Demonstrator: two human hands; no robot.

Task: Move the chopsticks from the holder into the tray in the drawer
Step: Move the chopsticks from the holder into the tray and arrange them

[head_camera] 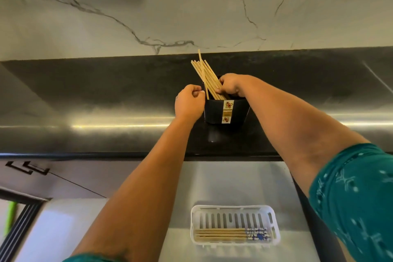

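A black holder [217,112] with a flowered label stands on the dark counter, full of several pale wooden chopsticks [205,71] that lean back and to the left. My left hand [188,102] is closed on the holder's left rim beside one upright chopstick. Over the holder's right side, my right hand [230,86] has its fingers pinched around the chopstick bundle. Below, in the open drawer, a white slotted tray [234,211] holds several chopsticks [231,235] with blue patterned ends, lying along its near side.
The dark counter [106,91] runs left to right under a marble-patterned wall [191,6]. The open drawer has a grey floor [234,181] around the tray. Closed cabinet fronts with black handles [27,168] sit at the left.
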